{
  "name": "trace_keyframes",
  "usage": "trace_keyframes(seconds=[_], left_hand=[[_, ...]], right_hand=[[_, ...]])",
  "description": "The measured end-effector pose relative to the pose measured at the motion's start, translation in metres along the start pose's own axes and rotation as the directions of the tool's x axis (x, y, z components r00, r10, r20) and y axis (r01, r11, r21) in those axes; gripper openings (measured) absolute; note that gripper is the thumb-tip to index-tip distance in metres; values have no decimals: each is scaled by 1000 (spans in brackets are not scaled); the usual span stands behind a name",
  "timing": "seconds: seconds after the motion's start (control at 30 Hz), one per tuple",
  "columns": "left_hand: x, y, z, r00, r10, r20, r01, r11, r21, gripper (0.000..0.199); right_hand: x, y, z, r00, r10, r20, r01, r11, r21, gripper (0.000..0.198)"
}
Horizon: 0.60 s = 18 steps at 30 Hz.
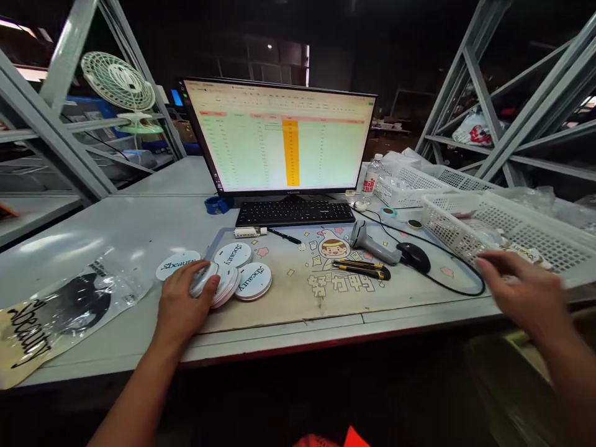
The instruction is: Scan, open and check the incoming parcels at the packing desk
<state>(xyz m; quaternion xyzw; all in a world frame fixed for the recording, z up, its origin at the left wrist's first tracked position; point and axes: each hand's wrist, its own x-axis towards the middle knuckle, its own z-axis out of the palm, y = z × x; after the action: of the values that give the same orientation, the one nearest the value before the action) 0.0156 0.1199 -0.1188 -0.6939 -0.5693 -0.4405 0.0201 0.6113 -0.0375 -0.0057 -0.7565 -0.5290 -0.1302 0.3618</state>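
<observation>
My left hand (181, 301) is curled around a stack of round white cards (226, 282) printed with dark lettering, thumb on the near right side and fingers over the left. More of these cards lie around it: one pile (254, 280) to the right, another (234, 254) behind, and a card (178, 264) to the left. My right hand (526, 292), somewhat blurred, hovers at the front of a white perforated basket (456, 233). Its fingers look stretched out and apart, and I make out nothing held in them. Clear plastic packages lie in that basket.
A monitor (246, 149) and keyboard (295, 212) stand at the back. On the mat are a barcode scanner (377, 245), a mouse (414, 257), yellow-black cutters (361, 269) and a pen (284, 236). A cable loops at right. A plastic bag (74, 310) lies at left.
</observation>
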Motion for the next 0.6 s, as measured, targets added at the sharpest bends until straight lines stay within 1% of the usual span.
trace_keyframes(seconds=[0.03,0.1,0.13,0.2,0.27,0.3,0.37,0.43,0.47,0.53,0.6], left_hand=[[0,2,-1,1000,22,-11,-22,1000,10,51],[-3,5,-4,995,95,-7,-95,995,31,52],[-6,5,-6,990,138,21,-138,989,45,53],[-13,5,-9,975,193,113,-204,975,91,60],[-20,4,-12,962,184,202,-215,966,146,69],[-24,3,-13,961,164,224,-204,964,170,70],[-29,2,-14,961,139,240,-188,963,195,65],[-32,4,-14,964,146,225,-189,964,185,56],[-32,6,-14,969,150,197,-185,967,174,52],[-31,9,-15,985,137,102,-152,977,152,45],[-31,12,-16,994,110,1,-109,984,142,41]], right_hand=[[9,5,16,998,-17,59,14,999,44,13],[32,14,58,980,-56,189,32,991,127,18],[44,19,80,968,-62,242,27,989,146,21],[63,32,120,949,-48,311,3,989,145,31],[73,50,149,928,-27,372,-23,991,131,45],[76,60,158,922,-14,387,-30,994,106,53],[75,77,169,923,-2,384,-16,999,44,70],[73,89,173,937,-24,349,25,1000,1,79],[73,92,173,942,-43,333,49,999,-8,81],[75,95,172,948,-73,310,80,997,-8,79],[82,96,174,961,-49,274,58,998,-22,78]])
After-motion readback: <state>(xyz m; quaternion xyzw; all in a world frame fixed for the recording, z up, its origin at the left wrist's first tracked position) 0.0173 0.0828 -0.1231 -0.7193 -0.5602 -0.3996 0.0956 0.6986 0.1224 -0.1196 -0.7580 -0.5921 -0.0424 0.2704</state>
